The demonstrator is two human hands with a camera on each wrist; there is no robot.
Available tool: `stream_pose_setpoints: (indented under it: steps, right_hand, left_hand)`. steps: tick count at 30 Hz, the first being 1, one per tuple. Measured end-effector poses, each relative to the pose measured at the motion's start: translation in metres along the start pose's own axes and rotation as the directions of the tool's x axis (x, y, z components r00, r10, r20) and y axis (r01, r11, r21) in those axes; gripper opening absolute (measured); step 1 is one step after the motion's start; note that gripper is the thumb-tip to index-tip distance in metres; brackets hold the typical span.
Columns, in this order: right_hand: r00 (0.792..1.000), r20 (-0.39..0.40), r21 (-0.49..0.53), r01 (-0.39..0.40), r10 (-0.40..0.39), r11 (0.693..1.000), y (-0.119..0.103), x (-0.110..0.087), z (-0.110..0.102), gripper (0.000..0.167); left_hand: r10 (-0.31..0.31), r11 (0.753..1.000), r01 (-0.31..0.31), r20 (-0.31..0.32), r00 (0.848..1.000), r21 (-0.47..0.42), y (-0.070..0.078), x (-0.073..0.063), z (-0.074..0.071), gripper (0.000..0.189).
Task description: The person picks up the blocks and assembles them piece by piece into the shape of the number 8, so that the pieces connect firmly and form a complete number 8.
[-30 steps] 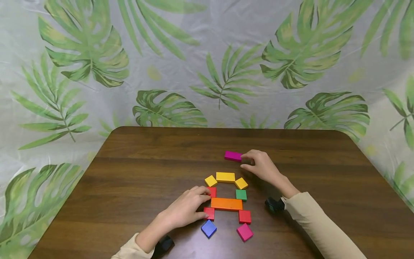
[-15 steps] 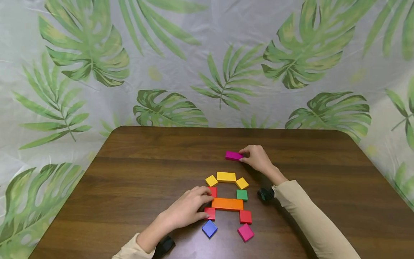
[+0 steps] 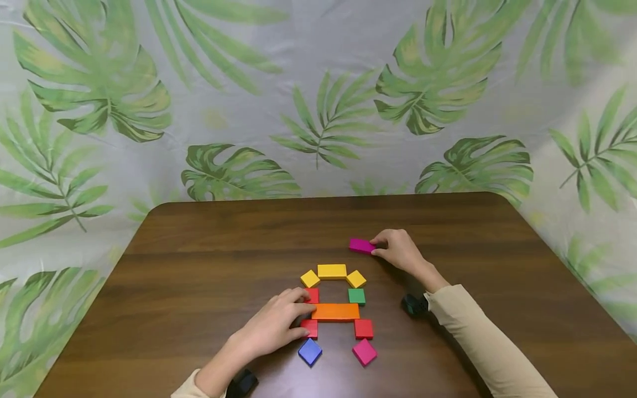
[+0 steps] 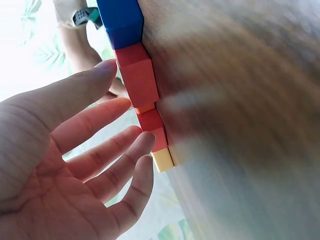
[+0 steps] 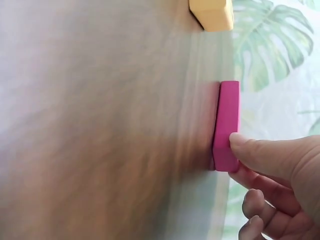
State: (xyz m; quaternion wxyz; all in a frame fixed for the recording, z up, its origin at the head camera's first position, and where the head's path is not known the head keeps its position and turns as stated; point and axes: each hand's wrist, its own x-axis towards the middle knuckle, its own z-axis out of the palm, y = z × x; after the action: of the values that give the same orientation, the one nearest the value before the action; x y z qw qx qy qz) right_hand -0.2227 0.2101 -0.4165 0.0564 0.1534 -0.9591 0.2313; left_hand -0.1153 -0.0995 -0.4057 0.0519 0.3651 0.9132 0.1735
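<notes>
In the head view my right hand pinches the right end of a magenta rectangular block at the far side of the block layout. The right wrist view shows the thumb on the face of this magenta block, with a finger partly hidden behind its end. My left hand lies at the layout's left edge, fingers spread loosely. Its fingertips are at the upper red block, the orange bar and the lower red block. In the left wrist view the thumb is beside a red block.
Close to the layout are a yellow bar, two yellow squares, a green square, a right red square, a blue square and a pink square. A leaf-print cloth hangs behind the wooden table.
My right hand has reached the magenta block and taken its right end. That block has shifted slightly right relative to the yellow bar. The left hand stays put; the head view has turned.
</notes>
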Motion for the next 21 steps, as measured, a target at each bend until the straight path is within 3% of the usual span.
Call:
stream_pose_setpoints:
  steps: [11, 21]
  right_hand:
    - [0.999, 0.033, -0.052, 0.013, -0.012, 0.999, 0.013, -0.047, -0.018, 0.018]
    - [0.996, 0.047, -0.074, 0.075, -0.072, 0.994, 0.018, -0.095, -0.036, 0.016]
  left_hand:
    - [-0.008, 1.000, 0.008, 0.009, 1.000, -0.016, 0.001, -0.001, 0.000, 0.040]
    - [-0.010, 1.000, 0.010, 0.018, 1.000, -0.009, 0.002, 0.000, -0.001, 0.040]
